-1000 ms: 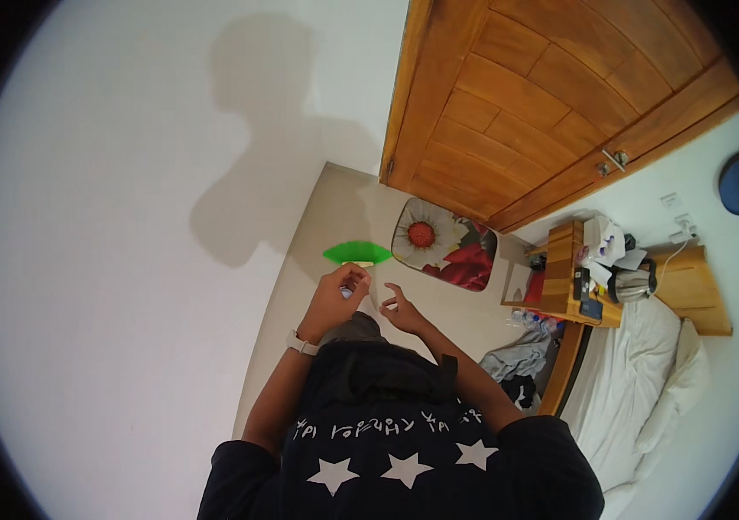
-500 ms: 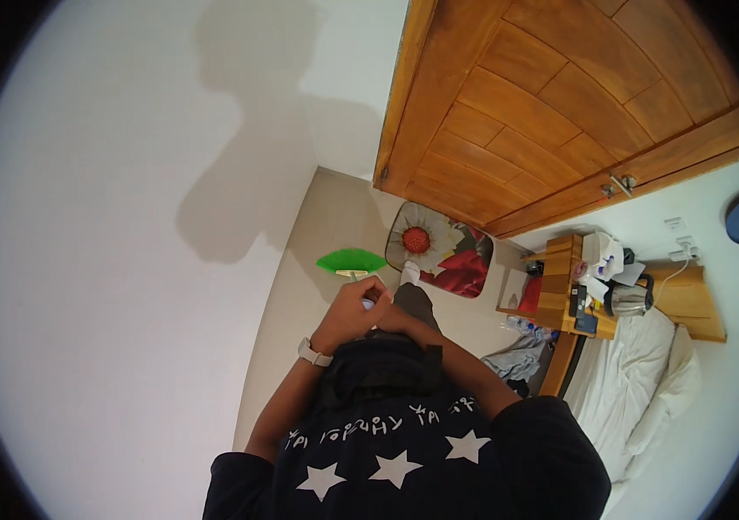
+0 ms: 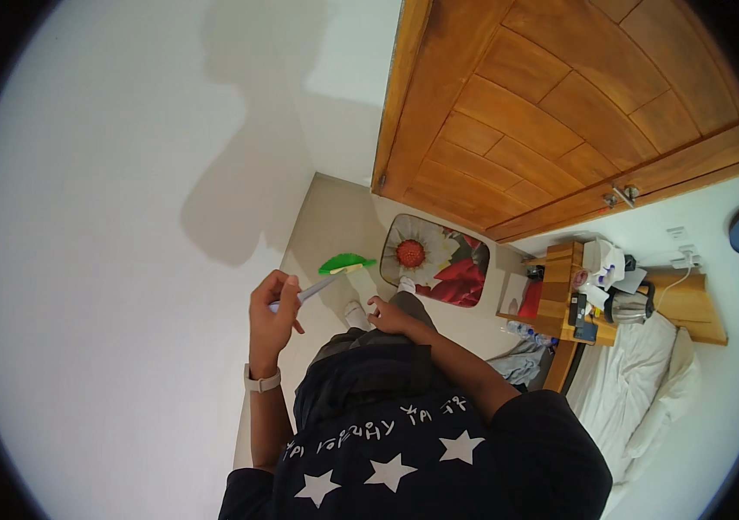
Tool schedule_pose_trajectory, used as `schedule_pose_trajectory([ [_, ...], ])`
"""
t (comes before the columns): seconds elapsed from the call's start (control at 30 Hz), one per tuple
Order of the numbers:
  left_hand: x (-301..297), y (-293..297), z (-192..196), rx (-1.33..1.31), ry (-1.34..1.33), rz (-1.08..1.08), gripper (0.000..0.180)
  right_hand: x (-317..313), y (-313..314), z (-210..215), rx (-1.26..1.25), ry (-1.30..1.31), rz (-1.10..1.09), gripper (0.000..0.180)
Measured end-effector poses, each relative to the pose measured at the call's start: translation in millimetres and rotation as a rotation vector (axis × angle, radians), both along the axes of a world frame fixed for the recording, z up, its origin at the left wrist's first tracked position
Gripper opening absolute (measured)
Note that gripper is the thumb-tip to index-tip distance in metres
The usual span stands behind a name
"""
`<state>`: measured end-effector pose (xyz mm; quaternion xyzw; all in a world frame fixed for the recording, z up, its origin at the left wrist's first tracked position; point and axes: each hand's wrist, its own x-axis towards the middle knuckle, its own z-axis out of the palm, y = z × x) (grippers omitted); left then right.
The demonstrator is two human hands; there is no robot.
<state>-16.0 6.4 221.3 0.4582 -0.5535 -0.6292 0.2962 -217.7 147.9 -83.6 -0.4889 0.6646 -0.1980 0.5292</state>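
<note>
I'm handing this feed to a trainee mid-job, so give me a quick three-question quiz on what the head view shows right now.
1. True or false: the left hand has the broom handle in its grip.
2. Where is the right hand? A) on the door B) low by the person's thigh, holding nothing that can be seen C) on the broom handle
3. Fill in: the green broom head lies on the floor beside the flowered ____.

Key
1. True; the fingers close round the pale handle.
2. B
3. mat, which lies in front of the wooden door.
</note>
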Motion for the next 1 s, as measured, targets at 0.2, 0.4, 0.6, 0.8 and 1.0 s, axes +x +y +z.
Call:
schedule_pose_trajectory([
  [0.2, -10.0, 3.8, 8.9, -0.063, -0.034, 0.055, 0.03, 1.9, -10.1, -6.2, 0.003, -0.049, 0.033, 0.049],
  [0.4, -14.7, 9.8, 2.7, -0.022, 0.011, 0.1, 0.027, 2.5, -21.7, 5.5, 0.052, -0.065, 0.103, 0.057],
  [0.6, -14.8, 23.7, -5.2, 0.049, -0.041, 0.034, 0.029, 5.4, -28.4, 9.8, -0.161, -0.116, -0.001, 0.075],
  [0.8, -55.0, 59.5, -4.1, -0.009, -0.102, -0.15, 0.026, -2.1, -31.5, 51.6, -0.239, -0.207, 0.092, 0.088],
  [1.0, -107.9, 101.3, 17.9, -0.166, -0.042, -0.39, 0.022, -20.3, -18.0, 33.2, -0.161, -0.307, -0.03, 0.073],
])
